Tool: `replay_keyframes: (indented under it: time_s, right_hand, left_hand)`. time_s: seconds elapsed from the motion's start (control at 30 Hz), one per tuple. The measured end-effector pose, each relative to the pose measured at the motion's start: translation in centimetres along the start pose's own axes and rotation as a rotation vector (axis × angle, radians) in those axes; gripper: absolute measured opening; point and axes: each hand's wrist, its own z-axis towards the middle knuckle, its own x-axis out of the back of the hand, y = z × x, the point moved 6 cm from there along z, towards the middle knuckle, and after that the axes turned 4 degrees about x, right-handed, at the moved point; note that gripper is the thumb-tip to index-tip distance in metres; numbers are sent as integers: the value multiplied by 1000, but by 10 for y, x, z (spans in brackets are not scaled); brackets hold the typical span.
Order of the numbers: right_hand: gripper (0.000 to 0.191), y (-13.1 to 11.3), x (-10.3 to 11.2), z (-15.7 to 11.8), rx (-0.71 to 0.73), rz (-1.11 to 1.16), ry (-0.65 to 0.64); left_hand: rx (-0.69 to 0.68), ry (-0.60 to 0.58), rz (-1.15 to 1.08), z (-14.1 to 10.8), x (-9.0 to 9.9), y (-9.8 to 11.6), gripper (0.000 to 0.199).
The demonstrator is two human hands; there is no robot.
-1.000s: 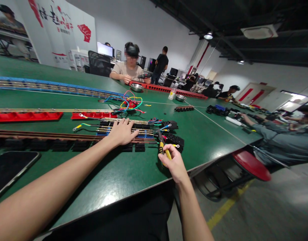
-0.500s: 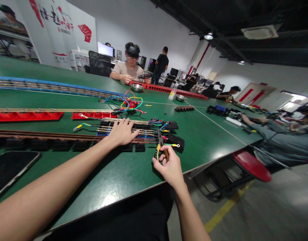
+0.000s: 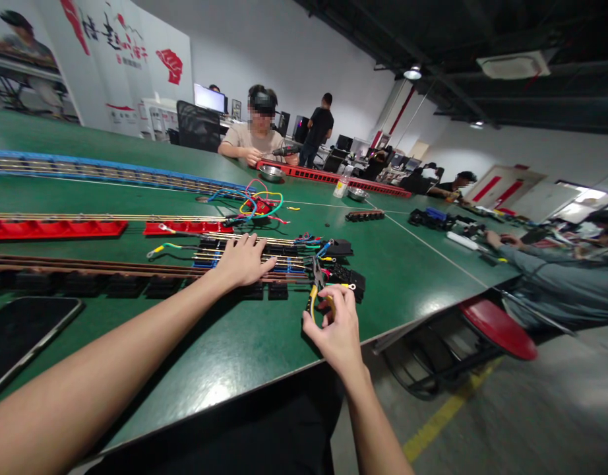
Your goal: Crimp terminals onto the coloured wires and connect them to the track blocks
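My left hand (image 3: 243,259) lies with fingers spread across a black-and-blue holder carrying several thin metal bars (image 3: 284,264). In my right hand (image 3: 338,326) are pliers (image 3: 312,298) with yellow and black handles. Their jaws point away from me, at the right ends of the bars, and I cannot tell whether they touch anything. Close to the jaws lie black end pieces (image 3: 339,247) and short wires with ring terminals (image 3: 352,286). A yellow-green wire (image 3: 173,246) with a ring terminal sticks out left of my left hand.
A phone (image 3: 27,336) lies at the near left. Red rail sections (image 3: 51,229), a long blue rail (image 3: 111,173) and coloured wires (image 3: 264,204) are farther back. Across the green table (image 3: 413,264) a person (image 3: 257,135) holds a power drill. A red stool (image 3: 499,328) stands right of the table edge.
My right hand has shifted slightly, its fingers resettling around the plier handles. My left hand stays in place. At the right, another person's arm has moved a little.
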Motion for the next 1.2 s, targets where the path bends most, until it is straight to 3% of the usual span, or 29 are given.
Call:
replay_keyframes:
  time_s: [0.47, 0.77, 1.2]
  right_hand:
    - [29, 3, 22, 2, 145, -246, -55]
    - [31, -3, 22, 0, 252, -344, -77]
    - [31, 0, 25, 0, 284, -369, -102]
  left_hand:
    - [-8, 1, -7, -1, 1, -1, 67]
    - [5, -20, -7, -1, 0, -1, 68]
    - [5, -19, -15, -1, 1, -1, 67]
